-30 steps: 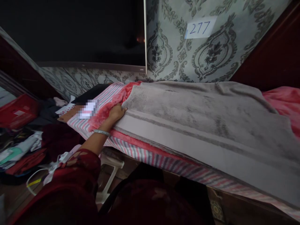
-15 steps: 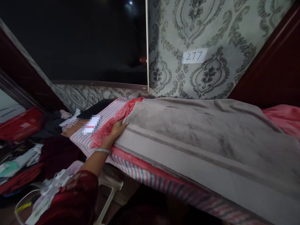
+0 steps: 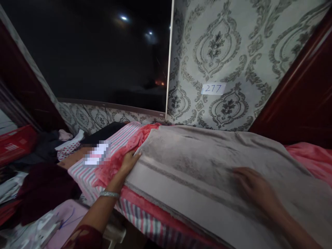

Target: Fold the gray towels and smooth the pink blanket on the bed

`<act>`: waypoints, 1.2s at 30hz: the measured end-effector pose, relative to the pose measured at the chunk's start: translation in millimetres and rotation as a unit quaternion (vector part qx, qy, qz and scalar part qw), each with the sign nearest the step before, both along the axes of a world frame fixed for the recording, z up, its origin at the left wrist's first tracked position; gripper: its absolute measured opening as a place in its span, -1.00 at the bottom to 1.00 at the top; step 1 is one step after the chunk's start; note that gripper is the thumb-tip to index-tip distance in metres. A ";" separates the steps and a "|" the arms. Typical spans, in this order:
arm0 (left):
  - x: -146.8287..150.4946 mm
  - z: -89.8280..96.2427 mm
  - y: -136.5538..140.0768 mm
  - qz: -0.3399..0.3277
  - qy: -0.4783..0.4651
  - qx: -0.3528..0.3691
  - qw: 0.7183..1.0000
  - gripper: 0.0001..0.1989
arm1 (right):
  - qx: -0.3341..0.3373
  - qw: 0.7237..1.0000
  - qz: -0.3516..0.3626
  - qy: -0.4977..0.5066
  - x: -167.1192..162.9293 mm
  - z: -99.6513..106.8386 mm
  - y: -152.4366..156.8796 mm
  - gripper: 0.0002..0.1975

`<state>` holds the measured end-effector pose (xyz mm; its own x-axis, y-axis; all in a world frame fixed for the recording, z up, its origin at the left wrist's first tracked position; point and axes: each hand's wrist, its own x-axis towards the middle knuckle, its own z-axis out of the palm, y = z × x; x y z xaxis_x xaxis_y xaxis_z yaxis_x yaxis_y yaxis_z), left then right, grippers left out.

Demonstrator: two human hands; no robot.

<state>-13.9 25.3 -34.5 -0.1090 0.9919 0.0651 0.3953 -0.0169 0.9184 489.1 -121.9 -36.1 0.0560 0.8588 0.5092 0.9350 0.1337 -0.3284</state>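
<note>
Resting at the left edge of the grey blanket [image 3: 186,152], your left hand [image 3: 129,162] probably stops it sliding over the red blanket [image 3: 113,165] beneath; I cannot tell if that grip pinches. Your blurred right hand [image 3: 252,185], grip loosely wide, is over its middle.

A dark screen [image 3: 103,62] reflects small lights [image 3: 123,18] before grey damask-patterned wallpaper [image 3: 216,46].

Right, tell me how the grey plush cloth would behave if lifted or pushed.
The grey plush cloth would likely droop floppily when lifted, given the soft folds along its far side. Pushed, it may bunch up rather than slide flat, as it lies over napped coral-red fabric.
</note>
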 end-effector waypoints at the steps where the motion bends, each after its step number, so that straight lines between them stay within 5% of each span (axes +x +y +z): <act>1: -0.8 -1.6 0.3 0.001 0.010 0.003 1.000 -0.50 | -0.008 0.999 0.051 0.007 -25.5 0.2 26.2 -0.62; 5: -3.2 -6.7 2.2 0.010 0.046 0.021 0.999 -0.52 | -0.063 0.986 0.152 -0.024 -123.4 15.7 123.8 -0.66; 9: -4.5 -8.1 3.3 0.012 0.073 0.028 0.997 -0.56 | -0.095 0.983 0.135 -0.077 -190.2 38.4 199.3 -0.62; 14: -3.6 -9.5 2.9 0.023 0.081 0.021 0.996 -0.64 | -0.132 0.982 0.087 -0.108 -237.5 43.2 256.4 -0.64; 20: -1.5 -14.3 2.1 0.042 0.093 0.009 0.995 -0.67 | -0.143 0.981 0.062 -0.116 -258.7 34.0 285.4 -0.67; 28: -0.5 -16.7 1.5 0.062 0.052 0.002 0.997 -0.70 | -0.177 0.979 0.004 -0.103 -242.2 29.7 316.0 -0.62; 36: -0.4 -13.9 0.1 0.052 0.055 0.009 0.997 -0.66 | -0.144 0.977 0.069 -0.139 -270.1 36.4 293.8 -0.58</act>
